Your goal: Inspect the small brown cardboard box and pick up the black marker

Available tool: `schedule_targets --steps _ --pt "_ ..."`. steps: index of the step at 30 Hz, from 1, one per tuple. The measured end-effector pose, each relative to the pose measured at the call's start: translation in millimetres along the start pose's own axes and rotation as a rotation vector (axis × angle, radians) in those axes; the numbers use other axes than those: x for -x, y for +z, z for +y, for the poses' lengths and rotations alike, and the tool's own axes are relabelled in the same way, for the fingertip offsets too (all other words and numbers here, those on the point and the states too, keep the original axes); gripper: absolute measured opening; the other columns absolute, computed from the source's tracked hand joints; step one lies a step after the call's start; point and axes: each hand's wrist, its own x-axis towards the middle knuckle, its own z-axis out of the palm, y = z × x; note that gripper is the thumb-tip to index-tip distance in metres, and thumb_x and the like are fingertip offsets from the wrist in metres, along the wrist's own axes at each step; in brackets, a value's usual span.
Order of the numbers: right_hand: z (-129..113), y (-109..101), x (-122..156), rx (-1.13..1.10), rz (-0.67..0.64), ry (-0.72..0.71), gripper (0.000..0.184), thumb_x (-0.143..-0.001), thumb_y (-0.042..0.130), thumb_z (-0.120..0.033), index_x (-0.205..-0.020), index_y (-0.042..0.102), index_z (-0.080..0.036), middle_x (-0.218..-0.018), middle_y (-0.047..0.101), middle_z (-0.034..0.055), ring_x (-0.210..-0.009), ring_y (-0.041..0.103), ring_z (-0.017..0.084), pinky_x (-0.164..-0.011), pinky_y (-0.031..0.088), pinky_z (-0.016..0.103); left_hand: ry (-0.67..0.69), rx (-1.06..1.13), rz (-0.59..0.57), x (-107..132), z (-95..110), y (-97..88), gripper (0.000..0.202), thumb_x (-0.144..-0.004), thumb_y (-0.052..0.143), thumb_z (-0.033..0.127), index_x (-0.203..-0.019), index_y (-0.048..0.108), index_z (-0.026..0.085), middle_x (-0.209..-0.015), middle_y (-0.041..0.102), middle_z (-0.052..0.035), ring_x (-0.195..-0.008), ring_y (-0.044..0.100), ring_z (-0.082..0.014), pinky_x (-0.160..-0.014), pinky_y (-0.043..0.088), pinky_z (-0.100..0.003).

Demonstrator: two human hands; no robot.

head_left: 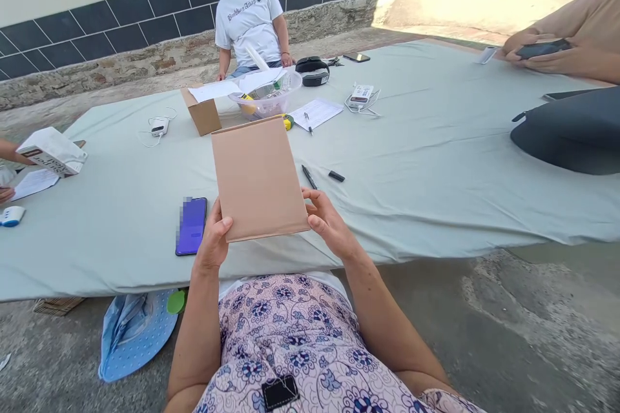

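A flat brown cardboard box [259,181] is held up in front of me, over the near edge of the table. My left hand [213,239] grips its lower left corner, the thumb lying on the front face. At the lower right corner, my right hand [332,222] closes on the edge with thumb and fingers. Just beyond the right hand lie a black marker [309,177] and its separate black cap [336,176]. A phone [192,226] with a purple screen rests beside my left hand. The box hides the tabletop behind it.
Across the cloth-covered table [426,206] stand a clear plastic basket [266,103], a small cardboard box [203,115] and a black case [312,71]. A dark rounded object [571,132] sits at the right. People are at the far side, left and right.
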Motion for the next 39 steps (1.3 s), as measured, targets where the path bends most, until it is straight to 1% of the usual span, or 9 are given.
schedule_targets --steps 3,8,13,18,21,26,31,35,39 --pt "1 -2 -1 -0.010 -0.027 -0.002 0.063 -0.081 0.077 -0.073 -0.121 0.051 -0.032 -0.170 0.035 0.0123 -0.135 0.063 0.032 -0.101 0.058 0.048 -0.021 -0.049 -0.029 2 -2 -4.4 0.081 -0.072 0.079 0.058 -0.144 0.060 0.025 -0.149 0.065 -0.0115 -0.142 0.057 -0.0384 -0.112 0.055 -0.048" --pt "5 -7 -1 0.037 -0.055 -0.047 0.062 -0.079 0.082 -0.067 -0.121 0.052 -0.033 -0.172 0.034 0.0104 -0.143 0.057 0.031 -0.116 0.047 0.053 -0.112 -0.086 0.048 3 -10 -7.1 0.091 -0.069 0.082 0.061 -0.147 0.057 0.022 -0.145 0.067 -0.0134 -0.144 0.056 -0.0396 -0.117 0.051 -0.052" --pt "8 -7 -2 0.076 -0.064 -0.016 0.061 -0.079 0.082 -0.068 -0.120 0.053 -0.033 -0.171 0.037 0.0085 -0.146 0.054 0.031 -0.119 0.043 0.053 -0.071 -0.098 0.001 1 -11 -9.8 0.095 -0.069 0.084 0.060 -0.152 0.053 0.025 -0.149 0.064 -0.0133 -0.141 0.058 -0.0400 -0.113 0.054 -0.052" --pt "5 -6 -7 0.006 0.150 0.002 0.071 -0.073 0.073 -0.086 -0.112 0.055 -0.030 -0.133 0.069 0.0106 -0.130 0.064 0.033 -0.105 0.054 0.050 -0.024 -0.282 -0.180 1 -9 -22.7 0.109 -0.068 0.090 0.053 -0.163 0.039 0.033 -0.165 0.049 -0.0120 -0.153 0.046 -0.0402 -0.117 0.051 -0.050" --pt "-5 -10 -6 -0.005 0.302 -0.027 0.075 -0.073 0.062 -0.094 -0.112 0.057 -0.030 -0.122 0.072 0.0093 -0.122 0.065 0.034 -0.097 0.056 0.048 -0.002 -0.412 -0.240 2 -11 -31.3 0.115 -0.066 0.094 0.046 -0.165 0.037 0.035 -0.172 0.037 -0.0115 -0.158 0.037 -0.0402 -0.120 0.048 -0.051" --pt "-20 -18 0 -0.025 0.380 -0.045 0.075 -0.072 0.058 -0.097 -0.105 0.061 -0.030 -0.114 0.073 0.0068 -0.115 0.066 0.033 -0.090 0.058 0.044 0.124 -0.515 -0.208 4 -9 -32.6 0.111 -0.064 0.096 0.040 -0.161 0.045 0.035 -0.175 0.032 -0.0121 -0.161 0.031 -0.0398 -0.125 0.041 -0.050" --pt "-17 -15 -1 0.014 0.482 -0.037 0.069 -0.085 0.059 -0.084 -0.133 0.056 -0.035 -0.140 0.065 0.0068 -0.129 0.063 0.030 -0.104 0.057 0.048 0.328 -0.810 -0.111 7 4 -19.8 0.101 -0.066 0.092 0.031 -0.158 0.049 0.037 -0.171 0.036 -0.0110 -0.160 0.031 -0.0417 -0.128 0.032 -0.059" --pt "-18 -5 -3 0.176 0.481 -0.115 0.098 -0.081 0.065 -0.085 -0.160 0.035 -0.035 -0.167 0.040 0.0140 -0.152 0.045 0.035 -0.117 0.050 0.053 0.460 -1.014 -0.058 6 6 -11.7 0.098 -0.067 0.090 0.027 -0.157 0.051 0.036 -0.166 0.039 -0.0125 -0.153 0.039 -0.0419 -0.125 0.035 -0.060" --pt "-21 2 -5 0.269 0.433 -0.086 0.115 -0.074 0.061 -0.095 -0.165 0.029 -0.032 -0.174 0.029 0.0154 -0.161 0.028 0.040 -0.122 0.044 0.060 0.591 -1.119 -0.063 6 5 -7.5 0.099 -0.069 0.088 0.025 -0.159 0.047 0.035 -0.166 0.035 -0.0150 -0.154 0.036 -0.0438 -0.124 0.037 -0.060"
